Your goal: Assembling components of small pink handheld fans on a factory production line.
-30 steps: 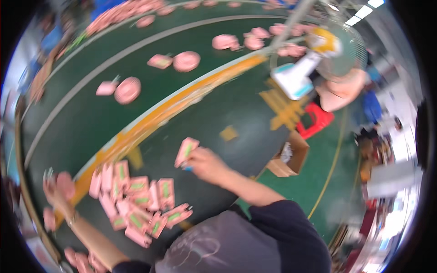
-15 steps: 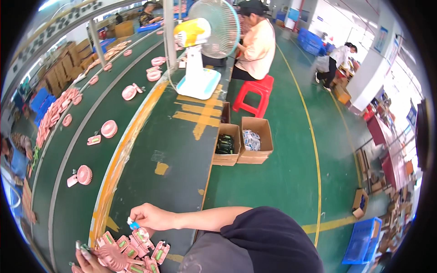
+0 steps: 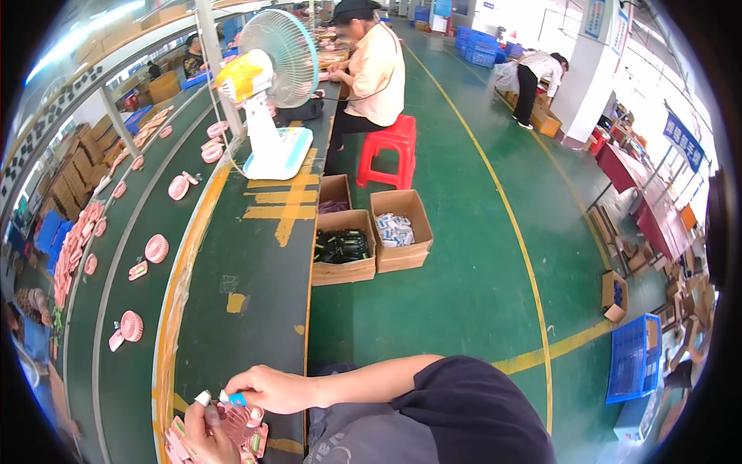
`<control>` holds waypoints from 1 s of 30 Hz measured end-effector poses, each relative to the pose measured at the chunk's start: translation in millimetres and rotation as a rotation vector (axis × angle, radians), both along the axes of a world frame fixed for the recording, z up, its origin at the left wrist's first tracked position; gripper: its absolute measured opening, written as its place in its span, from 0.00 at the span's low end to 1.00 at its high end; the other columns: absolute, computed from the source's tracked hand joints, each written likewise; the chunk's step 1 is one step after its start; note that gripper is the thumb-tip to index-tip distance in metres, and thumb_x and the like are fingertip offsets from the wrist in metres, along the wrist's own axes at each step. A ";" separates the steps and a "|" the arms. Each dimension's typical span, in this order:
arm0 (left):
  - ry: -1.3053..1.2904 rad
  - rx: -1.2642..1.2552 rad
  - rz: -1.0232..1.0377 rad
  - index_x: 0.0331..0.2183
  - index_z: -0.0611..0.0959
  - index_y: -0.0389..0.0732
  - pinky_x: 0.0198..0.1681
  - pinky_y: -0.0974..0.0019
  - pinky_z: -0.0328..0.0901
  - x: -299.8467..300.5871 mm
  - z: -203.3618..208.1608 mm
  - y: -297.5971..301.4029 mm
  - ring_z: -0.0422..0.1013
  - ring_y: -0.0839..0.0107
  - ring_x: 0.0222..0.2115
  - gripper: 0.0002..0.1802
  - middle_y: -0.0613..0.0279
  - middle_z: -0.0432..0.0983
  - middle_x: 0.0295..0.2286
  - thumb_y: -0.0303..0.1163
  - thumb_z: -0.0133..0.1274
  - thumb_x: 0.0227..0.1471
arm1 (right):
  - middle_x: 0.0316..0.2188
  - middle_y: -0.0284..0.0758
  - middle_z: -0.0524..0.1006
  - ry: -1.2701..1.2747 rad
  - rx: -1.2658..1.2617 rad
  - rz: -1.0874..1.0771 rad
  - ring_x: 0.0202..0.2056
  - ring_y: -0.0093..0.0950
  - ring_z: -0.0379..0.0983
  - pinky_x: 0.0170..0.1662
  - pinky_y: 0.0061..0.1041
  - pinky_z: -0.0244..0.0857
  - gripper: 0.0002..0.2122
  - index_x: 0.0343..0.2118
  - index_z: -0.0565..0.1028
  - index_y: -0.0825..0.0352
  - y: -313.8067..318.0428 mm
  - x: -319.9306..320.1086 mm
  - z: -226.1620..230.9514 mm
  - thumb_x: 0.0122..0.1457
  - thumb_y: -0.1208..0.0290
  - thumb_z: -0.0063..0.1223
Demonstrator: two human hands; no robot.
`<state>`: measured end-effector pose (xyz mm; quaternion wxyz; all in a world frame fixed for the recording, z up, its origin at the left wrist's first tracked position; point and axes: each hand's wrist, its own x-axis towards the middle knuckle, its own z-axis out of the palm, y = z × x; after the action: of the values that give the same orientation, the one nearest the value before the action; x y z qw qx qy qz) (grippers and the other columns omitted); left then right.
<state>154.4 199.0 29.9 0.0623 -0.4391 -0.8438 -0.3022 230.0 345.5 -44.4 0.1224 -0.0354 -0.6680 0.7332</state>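
Note:
My right hand (image 3: 270, 389) pinches a small blue-and-white piece (image 3: 234, 399) above the near end of the bench; its exact kind does not show. Close beside it, on the left, is my left hand (image 3: 207, 439), fingers bent together and one tip white. What the left fingers hold, if anything, is hidden. Under and around both hands lies a heap of pink plastic fan parts (image 3: 253, 433), some with green strips in them.
A conveyor belt (image 3: 127, 255) carrying pink handheld fans (image 3: 157, 248) runs along the left. A table fan (image 3: 270, 100) stands on the bench (image 3: 267, 271). Cardboard boxes (image 3: 402, 255) and a red stool (image 3: 389, 151) are to the right; a person (image 3: 379, 73) sits there.
The view has swung, shifting the bench and boxes left. My left hand has come up nearer my right; the pink fan it had by its fingers is no longer plainly visible.

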 end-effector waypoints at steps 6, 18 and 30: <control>-0.171 0.057 -0.319 0.34 0.78 0.32 0.35 0.63 0.66 2.7 -30.1 7.9 0.71 0.57 0.30 0.06 0.50 0.75 0.29 0.21 0.52 0.50 | 0.19 0.33 0.73 -0.091 -0.237 -0.025 0.20 0.18 0.68 0.24 0.21 0.63 0.06 0.29 0.74 0.75 7.9 31.8 1.9 0.56 0.76 0.50; -0.168 0.049 -0.701 0.35 0.77 0.31 0.35 0.63 0.65 9.6 -25.3 36.7 0.71 0.58 0.29 0.07 0.51 0.74 0.28 0.19 0.48 0.51 | 0.21 0.32 0.73 -0.037 -0.401 -0.109 0.21 0.16 0.70 0.26 0.19 0.71 0.07 0.32 0.70 0.73 4.4 77.0 -1.4 0.59 0.74 0.48; -0.535 0.105 -0.591 0.42 0.74 0.28 0.38 0.70 0.67 7.2 -45.3 37.9 0.70 0.69 0.35 0.12 0.54 0.74 0.36 0.25 0.47 0.57 | 0.24 0.37 0.75 0.103 0.450 -0.668 0.28 0.38 0.69 0.38 0.35 0.60 0.04 0.27 0.69 0.68 -13.8 84.8 3.6 0.54 0.73 0.48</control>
<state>161.6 236.9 -15.4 -0.2267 -0.5649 -0.6512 -0.4533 314.9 331.7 -40.8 0.3919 -0.1858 -0.7565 0.4895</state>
